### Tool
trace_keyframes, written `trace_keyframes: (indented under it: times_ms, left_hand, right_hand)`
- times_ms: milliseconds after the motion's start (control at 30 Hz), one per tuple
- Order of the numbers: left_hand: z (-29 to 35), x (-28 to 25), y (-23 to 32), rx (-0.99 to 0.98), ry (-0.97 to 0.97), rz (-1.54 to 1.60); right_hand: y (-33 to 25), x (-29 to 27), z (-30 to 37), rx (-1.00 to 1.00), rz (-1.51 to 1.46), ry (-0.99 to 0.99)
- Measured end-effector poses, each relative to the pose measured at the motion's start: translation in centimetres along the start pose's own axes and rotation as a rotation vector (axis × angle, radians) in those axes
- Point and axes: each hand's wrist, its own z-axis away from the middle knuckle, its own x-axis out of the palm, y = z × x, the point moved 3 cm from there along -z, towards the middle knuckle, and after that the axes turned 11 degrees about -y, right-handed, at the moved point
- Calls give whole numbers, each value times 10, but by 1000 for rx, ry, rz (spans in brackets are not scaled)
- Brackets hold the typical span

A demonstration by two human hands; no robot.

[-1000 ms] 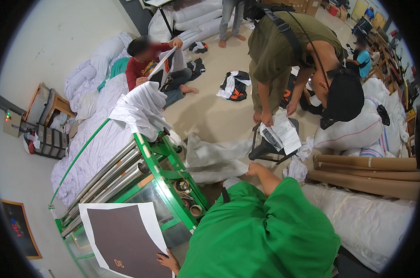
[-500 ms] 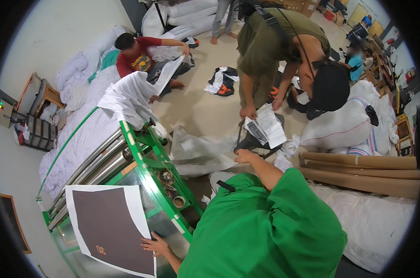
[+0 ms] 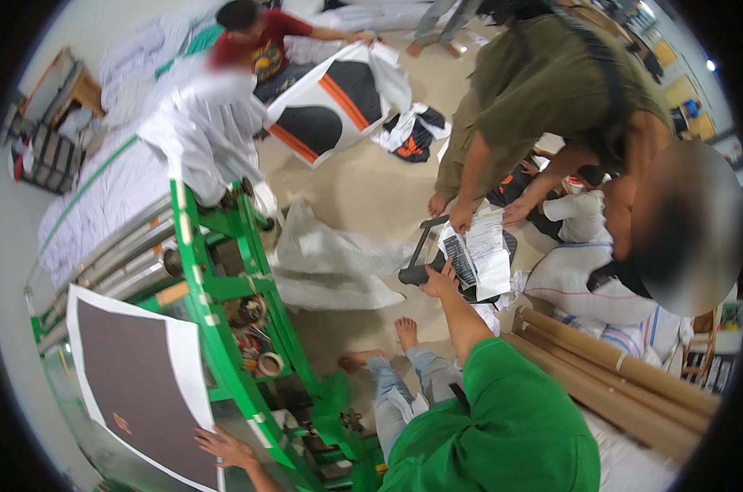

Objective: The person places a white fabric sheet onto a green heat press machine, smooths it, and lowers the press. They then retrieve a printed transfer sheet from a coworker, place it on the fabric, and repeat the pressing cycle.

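My left hand (image 3: pixel 226 448) lies with fingers spread on the right edge of a dark brown printed sheet (image 3: pixel 138 373) with a white border. The sheet rests on the sloping bed of a green-framed roller machine (image 3: pixel 248 287). On the other side, my right hand (image 3: pixel 442 280) is closed around a black padded bar (image 3: pixel 415 275) that looks like a chair's armrest. Beside it, white printed papers (image 3: pixel 485 256) lie on the dark seat. A person in olive clothes (image 3: pixel 581 90) bends over and has both hands at these papers.
A seated person in a dark red shirt (image 3: pixel 280 37) holds up white fabric with black and orange panels (image 3: pixel 339 102). White sacking (image 3: pixel 330 262) lies on the floor beside the machine. Brown cardboard rolls (image 3: pixel 617 381) and stuffed white sacks (image 3: pixel 581 283) are at the right.
The view has shifted, bringing my legs into sight. The seated person's fabric is now spread open, showing its panels. The bending person appears nearer. My left hand stays on the sheet.
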Motion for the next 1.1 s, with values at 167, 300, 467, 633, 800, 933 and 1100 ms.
trace_keyframes:
  times_ms: [167,300,467,633,800,933,1100]
  left_hand:
    - [-4,5,-18,65,35,124]
    - [-2,0,-15,61,32,130]
    - [2,-4,-7,65,12,148]
    - [4,-6,-4,56,-11,127]
    - [7,-9,4,48,-28,142]
    - [9,-11,3,63,-18,150]
    - [10,-11,-4,78,-22,125]
  right_hand:
    - [-25,-8,-64,157,20,342]
    - [-25,-9,-76,215,9,305]
    - [-22,-16,-56,143,-21,410]
    - [-21,-14,-22,-52,-92,502]
    - [-7,-8,16,-177,-174,530]
    - [13,-12,42,-340,-254,597]
    - [45,-23,66,-449,-397,833]
